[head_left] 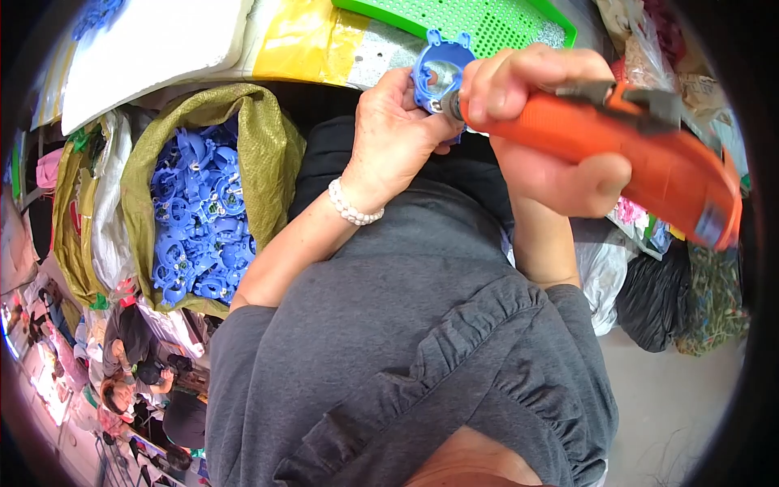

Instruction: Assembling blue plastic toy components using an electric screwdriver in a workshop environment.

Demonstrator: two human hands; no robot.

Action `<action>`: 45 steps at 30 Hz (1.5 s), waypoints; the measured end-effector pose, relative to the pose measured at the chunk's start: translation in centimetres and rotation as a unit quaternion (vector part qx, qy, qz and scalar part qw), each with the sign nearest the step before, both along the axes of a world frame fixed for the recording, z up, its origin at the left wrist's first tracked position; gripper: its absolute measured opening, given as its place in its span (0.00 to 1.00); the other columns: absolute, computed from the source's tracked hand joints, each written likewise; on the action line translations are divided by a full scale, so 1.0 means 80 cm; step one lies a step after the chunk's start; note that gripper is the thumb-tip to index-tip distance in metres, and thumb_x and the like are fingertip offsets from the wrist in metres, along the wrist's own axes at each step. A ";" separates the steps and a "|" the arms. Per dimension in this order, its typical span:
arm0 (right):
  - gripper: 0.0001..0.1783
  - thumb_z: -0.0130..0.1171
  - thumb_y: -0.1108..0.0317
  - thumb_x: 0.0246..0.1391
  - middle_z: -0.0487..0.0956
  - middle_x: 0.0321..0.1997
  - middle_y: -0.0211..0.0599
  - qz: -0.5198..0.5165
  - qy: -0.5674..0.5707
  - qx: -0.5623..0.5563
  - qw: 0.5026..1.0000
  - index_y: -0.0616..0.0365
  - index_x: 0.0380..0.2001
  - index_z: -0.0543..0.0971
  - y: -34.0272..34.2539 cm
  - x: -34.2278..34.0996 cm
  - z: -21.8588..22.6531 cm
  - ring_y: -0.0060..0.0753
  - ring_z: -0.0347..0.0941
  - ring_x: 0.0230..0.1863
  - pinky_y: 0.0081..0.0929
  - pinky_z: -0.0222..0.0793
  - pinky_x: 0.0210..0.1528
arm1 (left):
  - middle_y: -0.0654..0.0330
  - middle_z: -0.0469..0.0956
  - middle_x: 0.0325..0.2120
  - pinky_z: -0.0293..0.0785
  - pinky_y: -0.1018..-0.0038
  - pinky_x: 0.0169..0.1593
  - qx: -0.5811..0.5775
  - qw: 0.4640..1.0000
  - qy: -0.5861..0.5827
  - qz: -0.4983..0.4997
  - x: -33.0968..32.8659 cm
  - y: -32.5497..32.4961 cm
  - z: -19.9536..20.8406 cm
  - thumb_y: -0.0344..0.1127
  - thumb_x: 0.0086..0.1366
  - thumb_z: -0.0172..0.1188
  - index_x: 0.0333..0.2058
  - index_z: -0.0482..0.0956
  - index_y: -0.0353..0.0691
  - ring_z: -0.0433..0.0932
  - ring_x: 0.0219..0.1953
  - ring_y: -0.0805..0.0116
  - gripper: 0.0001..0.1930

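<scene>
A blue plastic ring-shaped part (451,53) is held over my lap at the table's near edge. My left hand (385,134) pinches its lower left side, fingers and thumb closed on it. My right hand (535,166) is wrapped round an orange power screwdriver (629,154), which lies slantwise with its back end to the right. The tool's nose meets the part's lower rim beside my left fingertips; its very tip is hard to make out. Many similar blue parts (199,211), some with small metal bits, fill an olive woven sack (272,130) to my left.
A green perforated tray (389,15) with small metal pieces at its right end sits ahead on the table. A white board (162,49) lies at the upper left. Plastic bags, one a black bag (656,300), stand at right. Other people (130,357) are at the lower left.
</scene>
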State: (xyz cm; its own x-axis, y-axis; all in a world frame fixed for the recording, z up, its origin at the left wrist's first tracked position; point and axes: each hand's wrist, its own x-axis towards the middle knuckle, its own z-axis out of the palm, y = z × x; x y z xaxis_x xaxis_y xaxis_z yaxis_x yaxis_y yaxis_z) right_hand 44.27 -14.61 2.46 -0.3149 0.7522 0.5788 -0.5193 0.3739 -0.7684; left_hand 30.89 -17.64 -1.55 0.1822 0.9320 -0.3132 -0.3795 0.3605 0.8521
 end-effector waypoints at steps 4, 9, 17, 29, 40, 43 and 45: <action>0.52 0.48 0.23 0.40 0.71 0.31 0.35 -0.087 -0.035 -0.127 0.987 0.65 0.48 0.67 -0.022 -0.010 0.012 0.31 0.67 0.28 0.34 0.64 0.35 | 0.61 0.78 0.30 0.76 0.79 0.29 -0.004 0.999 -0.002 -0.036 -0.007 -0.001 -0.004 0.20 0.51 0.60 0.41 0.70 0.37 0.78 0.28 0.73 0.17; 0.55 0.44 0.22 0.42 0.71 0.35 0.33 -0.032 0.005 0.009 0.999 0.67 0.53 0.65 -0.009 0.025 0.039 0.31 0.67 0.33 0.36 0.61 0.39 | 0.60 0.78 0.31 0.77 0.78 0.29 -0.007 0.997 -0.065 -0.051 -0.013 0.003 -0.011 0.20 0.53 0.60 0.43 0.69 0.37 0.79 0.28 0.70 0.18; 0.53 0.42 0.23 0.44 0.72 0.31 0.34 -0.070 0.008 0.015 0.997 0.68 0.51 0.67 -0.002 0.027 0.012 0.32 0.68 0.31 0.35 0.64 0.38 | 0.57 0.76 0.30 0.77 0.77 0.27 -0.058 0.992 -0.100 -0.050 -0.019 0.000 -0.009 0.19 0.51 0.61 0.42 0.66 0.35 0.78 0.27 0.69 0.20; 0.52 0.48 0.23 0.39 0.71 0.30 0.35 -0.096 0.072 -0.098 0.988 0.65 0.48 0.69 -0.012 0.016 0.016 0.33 0.66 0.30 0.37 0.61 0.40 | 0.58 0.75 0.32 0.78 0.78 0.27 -0.021 0.996 -0.085 -0.027 -0.035 0.003 -0.002 0.21 0.48 0.62 0.44 0.66 0.33 0.77 0.28 0.71 0.23; 0.46 0.49 0.30 0.45 0.69 0.28 0.38 -0.110 0.027 -0.092 0.989 0.67 0.47 0.70 -0.002 0.042 0.010 0.35 0.66 0.30 0.37 0.60 0.39 | 0.61 0.74 0.35 0.76 0.79 0.29 0.054 0.990 0.033 0.126 -0.151 -0.044 0.022 0.22 0.51 0.61 0.48 0.66 0.37 0.77 0.31 0.74 0.24; 0.46 0.49 0.30 0.45 0.69 0.28 0.38 -0.089 0.038 -0.095 0.991 0.67 0.47 0.70 0.000 0.037 0.009 0.34 0.65 0.29 0.35 0.60 0.38 | 0.60 0.73 0.37 0.75 0.77 0.39 0.069 0.972 0.124 0.187 -0.194 -0.063 0.018 0.20 0.50 0.61 0.50 0.66 0.36 0.75 0.36 0.73 0.26; 0.45 0.50 0.31 0.45 0.69 0.27 0.38 -0.090 0.039 -0.100 0.990 0.67 0.47 0.70 0.000 0.034 0.008 0.34 0.65 0.29 0.35 0.60 0.37 | 0.56 0.72 0.44 0.74 0.76 0.44 0.058 0.964 0.189 0.176 -0.226 -0.073 0.015 0.23 0.49 0.63 0.54 0.63 0.35 0.75 0.41 0.71 0.31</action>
